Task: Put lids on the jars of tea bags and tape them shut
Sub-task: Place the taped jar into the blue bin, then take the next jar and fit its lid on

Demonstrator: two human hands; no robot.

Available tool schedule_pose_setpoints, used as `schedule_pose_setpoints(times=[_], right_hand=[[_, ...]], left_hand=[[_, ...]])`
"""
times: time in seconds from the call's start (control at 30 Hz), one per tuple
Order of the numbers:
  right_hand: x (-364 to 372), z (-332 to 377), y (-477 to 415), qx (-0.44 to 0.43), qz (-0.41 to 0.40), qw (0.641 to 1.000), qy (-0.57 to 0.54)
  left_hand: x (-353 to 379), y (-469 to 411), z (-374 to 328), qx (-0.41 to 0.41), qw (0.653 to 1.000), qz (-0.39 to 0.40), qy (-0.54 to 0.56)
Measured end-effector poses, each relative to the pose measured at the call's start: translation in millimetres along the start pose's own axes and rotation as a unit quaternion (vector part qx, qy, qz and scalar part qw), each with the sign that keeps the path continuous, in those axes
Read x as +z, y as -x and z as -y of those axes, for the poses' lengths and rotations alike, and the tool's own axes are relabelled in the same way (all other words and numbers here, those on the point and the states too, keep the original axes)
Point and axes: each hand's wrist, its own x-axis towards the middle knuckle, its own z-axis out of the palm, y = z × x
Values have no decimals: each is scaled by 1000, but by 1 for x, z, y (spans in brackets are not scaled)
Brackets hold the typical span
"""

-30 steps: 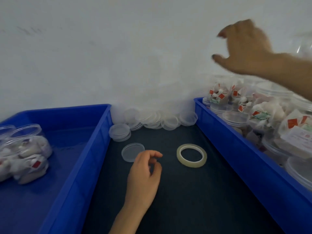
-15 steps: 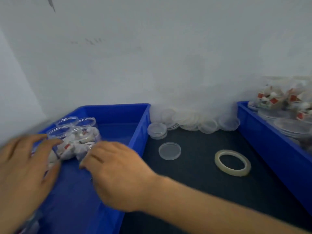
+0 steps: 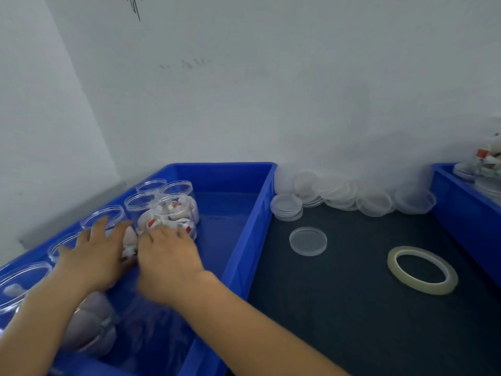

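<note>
- In the blue bin (image 3: 244, 234) on the left side of the table (image 3: 339, 321), clear jars (image 3: 169, 215) of tea bags stand in a cluster. They appear to be open at the top.
- The left hand (image 3: 92, 256) lies among the jars with its fingers spread and nearly straight, grasping nothing.
- The right hand (image 3: 168, 261) reaches in beside it, its fingers bent toward the nearest full jar. The fingertips are hidden, so whether they grip the jar cannot be told.
- A little white packing shows in the narrow gap between the two hands.
- On the dark table to the right lie a loose lid (image 3: 307, 241), a stack of lids (image 3: 286, 207) near the wall, and a roll of tape (image 3: 423, 270), all well apart from the hands.
- A second bin (image 3: 458, 196) sits at the far right edge.
- The step appears to be fetching one jar to cap. It would go best with a full wrap round the jar's wall, a straight upright lift clear of its neighbours so no tea bags spill, and a set-down beside the loose lid.
</note>
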Motion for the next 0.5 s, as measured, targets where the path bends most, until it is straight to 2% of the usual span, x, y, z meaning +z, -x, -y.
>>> schedule_pose_setpoints(times=[0.1,0.17,0.23,0.33,0.5], right_hand=[[2,-27,-11,34,-42,998,15],[2,-49,-17,76,-28,997,-5],[3,-65,-21,114,-2,993,-38],[8,-72,-25,126,-5,990,-58],[13,-73,-28,127,1,992,-20]], left_hand=[[-19,-20,-13,30,998,-11,-49],[-29,-34,-30,108,989,-20,-95],[-33,-43,-53,158,983,17,-87],[-33,-49,-78,183,980,42,-61],[-27,-45,-89,159,986,-51,-17]])
